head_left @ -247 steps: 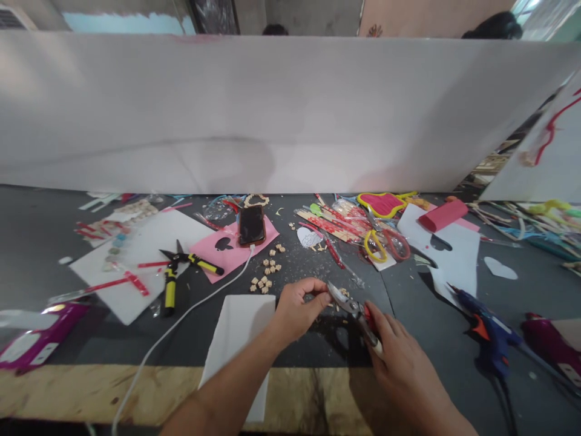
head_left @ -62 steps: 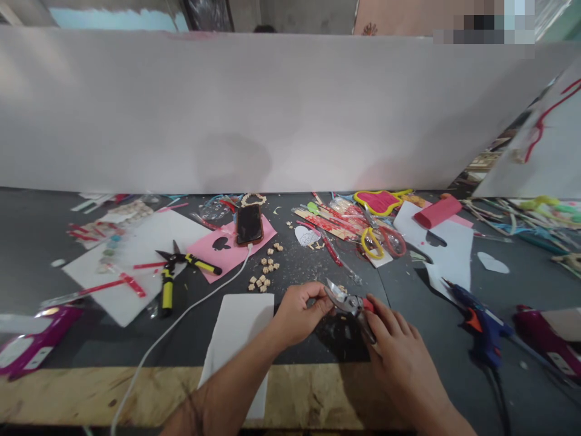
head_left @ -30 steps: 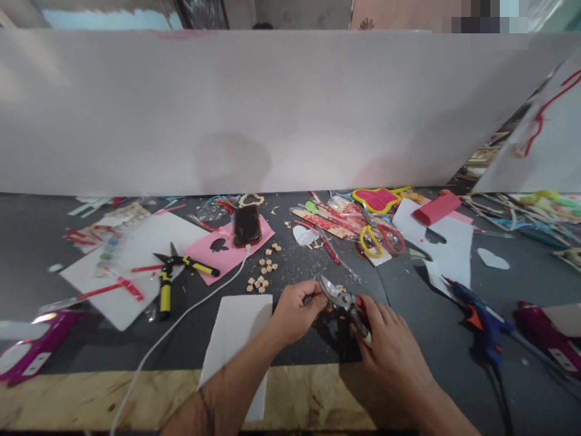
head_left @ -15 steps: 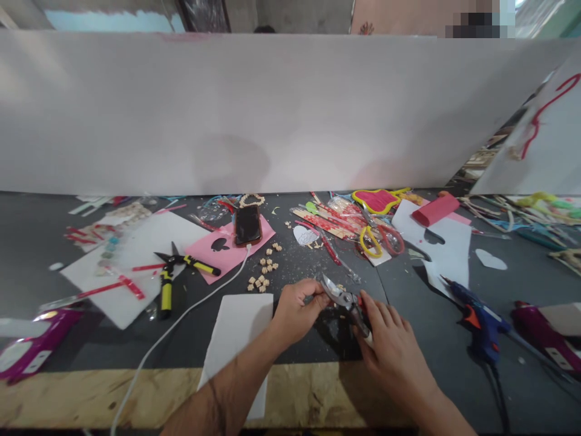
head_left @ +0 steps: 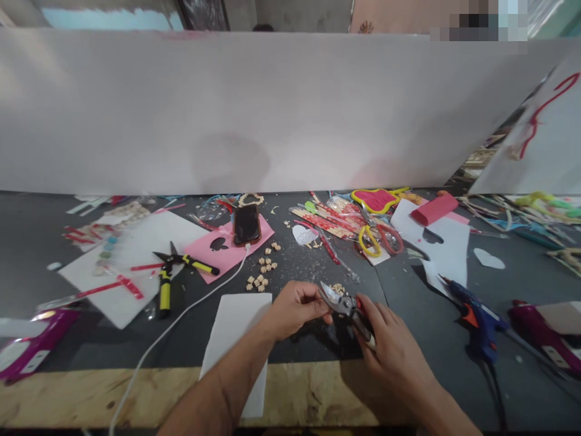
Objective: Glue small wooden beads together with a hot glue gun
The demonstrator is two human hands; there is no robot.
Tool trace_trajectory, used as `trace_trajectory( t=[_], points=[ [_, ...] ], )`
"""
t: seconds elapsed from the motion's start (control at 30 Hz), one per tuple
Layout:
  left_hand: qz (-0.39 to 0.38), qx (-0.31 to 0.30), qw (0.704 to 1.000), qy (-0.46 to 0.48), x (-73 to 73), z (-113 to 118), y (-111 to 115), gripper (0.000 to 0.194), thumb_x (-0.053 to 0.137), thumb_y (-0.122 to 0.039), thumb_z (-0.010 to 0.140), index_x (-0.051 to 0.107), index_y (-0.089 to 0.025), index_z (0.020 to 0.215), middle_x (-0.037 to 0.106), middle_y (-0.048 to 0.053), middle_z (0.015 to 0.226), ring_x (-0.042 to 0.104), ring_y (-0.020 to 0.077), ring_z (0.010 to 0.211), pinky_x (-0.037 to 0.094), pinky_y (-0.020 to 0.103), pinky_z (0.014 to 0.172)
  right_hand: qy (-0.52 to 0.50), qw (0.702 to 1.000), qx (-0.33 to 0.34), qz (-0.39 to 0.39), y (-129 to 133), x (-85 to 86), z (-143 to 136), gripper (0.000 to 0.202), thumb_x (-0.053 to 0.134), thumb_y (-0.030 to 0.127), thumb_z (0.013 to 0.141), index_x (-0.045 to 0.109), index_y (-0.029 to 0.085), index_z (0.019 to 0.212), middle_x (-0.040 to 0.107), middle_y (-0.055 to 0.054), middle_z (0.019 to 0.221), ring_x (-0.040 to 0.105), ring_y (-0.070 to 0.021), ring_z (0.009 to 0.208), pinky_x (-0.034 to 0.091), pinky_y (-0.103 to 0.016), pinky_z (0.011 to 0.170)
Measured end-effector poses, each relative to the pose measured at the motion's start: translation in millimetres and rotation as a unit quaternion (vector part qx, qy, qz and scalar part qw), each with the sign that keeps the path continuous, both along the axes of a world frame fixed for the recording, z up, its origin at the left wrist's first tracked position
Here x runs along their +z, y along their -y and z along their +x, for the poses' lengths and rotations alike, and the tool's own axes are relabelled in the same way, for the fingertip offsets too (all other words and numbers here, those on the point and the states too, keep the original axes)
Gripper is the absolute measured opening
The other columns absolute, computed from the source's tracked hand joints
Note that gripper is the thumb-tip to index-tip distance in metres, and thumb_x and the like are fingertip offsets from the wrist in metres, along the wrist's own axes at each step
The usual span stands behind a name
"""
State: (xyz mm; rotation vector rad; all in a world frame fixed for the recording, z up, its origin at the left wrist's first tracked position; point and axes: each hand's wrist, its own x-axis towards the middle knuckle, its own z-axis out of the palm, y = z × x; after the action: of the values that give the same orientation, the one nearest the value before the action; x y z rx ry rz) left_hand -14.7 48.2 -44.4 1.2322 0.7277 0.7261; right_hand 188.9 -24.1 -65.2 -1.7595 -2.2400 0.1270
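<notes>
My right hand (head_left: 393, 339) is wrapped round the handles of a pair of pruning shears (head_left: 347, 306), whose blades point up and to the left. The fingers of my left hand (head_left: 299, 309) are pinched together right beside the blade tips. What they hold is too small and too hidden to make out. Just behind the blades lies a little heap of pale wooden bits (head_left: 337, 289). To the left of my left hand sit several small flower-shaped wooden pieces (head_left: 258, 283) in loose groups on the dark table.
Pliers (head_left: 167, 272) lie on the left near a phone (head_left: 246, 224) with a white cable (head_left: 181, 318). Scissors (head_left: 370, 241) rest among red-patterned sticks at the back. A blue glue gun (head_left: 481, 327) is on the right. A tall white board (head_left: 290, 115) stands behind.
My left hand has turned slightly and the shears have shifted a little left against its fingertips. The heap of wooden bits behind the blades shows more clearly now.
</notes>
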Motion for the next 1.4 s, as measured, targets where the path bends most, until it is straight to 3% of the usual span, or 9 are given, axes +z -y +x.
trace_trajectory(
  t=[0.23, 0.47, 0.73, 0.9, 1.03, 1.4],
  points=[
    [0.000, 0.023, 1.000, -0.002, -5.4, 2, -2, 0.037, 0.064, -0.048, 0.072, 0.066, -0.011, 0.070, 0.064, 0.005, 0.062, 0.056, 0.0139, 0.061, 0.042, 0.024, 0.064, 0.009, 1.000, -0.006, -0.008, -6, -3.0, 0, 0.045, 0.049, 0.018, 0.079, 0.043, 0.013, 0.124, 0.062, -0.013, 0.103, 0.059, -0.0245, 0.090, 0.046, -0.037, 0.078],
    [0.099, 0.116, 0.986, -0.071, -11.7, 6, -1, 0.017, 0.058, -0.028, 0.078, 0.064, -0.013, 0.075, 0.065, 0.003, 0.071, 0.056, 0.0137, 0.067, 0.041, 0.021, 0.064, 0.012, 0.999, -0.046, -0.018, -4, -1.6, -7, 0.045, 0.044, 0.024, 0.086, 0.035, 0.014, 0.129, 0.059, -0.014, 0.107, 0.056, -0.0265, 0.095, 0.044, -0.040, 0.077],
    [0.145, 0.116, 0.976, -0.112, -6.2, 5, 3, 0.017, 0.053, -0.022, 0.081, 0.065, -0.013, 0.072, 0.067, 0.003, 0.070, 0.058, 0.0146, 0.069, 0.041, 0.021, 0.065, 0.038, 0.998, -0.042, -0.006, -2, 2.9, -8, 0.056, 0.044, 0.024, 0.087, 0.023, 0.015, 0.138, 0.058, -0.013, 0.110, 0.054, -0.0268, 0.096, 0.045, -0.040, 0.076],
    [0.142, 0.121, 0.975, -0.119, -4.2, 7, 5, 0.018, 0.052, -0.021, 0.081, 0.064, -0.013, 0.069, 0.064, 0.002, 0.065, 0.055, 0.0131, 0.064, 0.038, 0.020, 0.060, -0.031, 0.997, -0.027, 0.058, -2, -6.7, -2, 0.032, 0.048, 0.030, 0.084, 0.045, 0.014, 0.112, 0.052, -0.015, 0.109, 0.051, -0.0259, 0.100, 0.045, -0.039, 0.081],
    [0.136, 0.119, 0.977, -0.114, -5.3, 8, 6, 0.018, 0.052, -0.022, 0.080, 0.063, -0.013, 0.069, 0.064, 0.002, 0.066, 0.055, 0.0137, 0.065, 0.039, 0.021, 0.061, 0.007, 0.998, -0.018, 0.064, -1, -9.3, 0, 0.020, 0.050, 0.025, 0.082, 0.054, 0.017, 0.100, 0.049, -0.014, 0.111, 0.050, -0.0264, 0.099, 0.045, -0.041, 0.082],
    [0.159, 0.085, 0.978, -0.101, -6.3, 8, 7, 0.020, 0.051, -0.024, 0.083, 0.064, -0.013, 0.071, 0.066, 0.003, 0.069, 0.058, 0.0143, 0.068, 0.041, 0.021, 0.065, 0.079, 0.996, -0.022, 0.044, 2, -1.8, -10, 0.033, 0.049, 0.018, 0.081, 0.055, 0.017, 0.113, 0.045, -0.015, 0.130, 0.047, -0.0296, 0.108, 0.042, -0.044, 0.085]
  ],
)
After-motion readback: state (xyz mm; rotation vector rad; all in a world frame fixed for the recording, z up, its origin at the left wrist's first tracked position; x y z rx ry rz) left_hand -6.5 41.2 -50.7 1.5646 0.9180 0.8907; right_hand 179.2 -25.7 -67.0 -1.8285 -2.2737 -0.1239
